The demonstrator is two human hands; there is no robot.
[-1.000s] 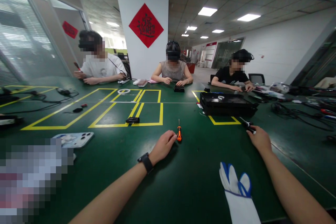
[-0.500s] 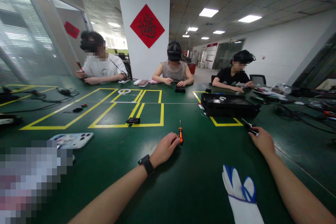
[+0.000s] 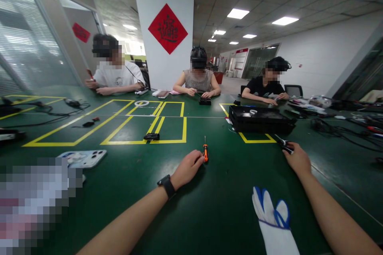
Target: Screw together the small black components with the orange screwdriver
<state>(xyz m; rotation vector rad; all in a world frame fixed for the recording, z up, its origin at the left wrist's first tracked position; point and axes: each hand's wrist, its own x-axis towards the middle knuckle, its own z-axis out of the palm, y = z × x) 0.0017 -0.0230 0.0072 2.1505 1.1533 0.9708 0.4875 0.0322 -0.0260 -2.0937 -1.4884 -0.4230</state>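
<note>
My left hand (image 3: 189,166) is closed at the handle of an orange-and-black screwdriver (image 3: 205,153). The thin shaft points away from me, over the green table (image 3: 221,211). Out to the right, my right hand (image 3: 298,160) has its fingers closed on a black-and-white tool (image 3: 285,145) with a thin tip pointing to the far left. My fingers cover part of it, so its exact kind cannot be made out. Between my forearms lies a white glove with blue trim (image 3: 273,219). Just beyond the right hand is a long black tray (image 3: 260,124).
Yellow tape (image 3: 184,129) marks rectangles on the table. A black object (image 3: 151,137) and a white ring (image 3: 141,104) lie there. A phone (image 3: 86,158) is at the left, tangled black cables (image 3: 326,127) at the right. Three people sit opposite, one with hands at a black box (image 3: 205,101).
Both hands and their tools stay nearly where they were. The whole view has shifted very slightly.
</note>
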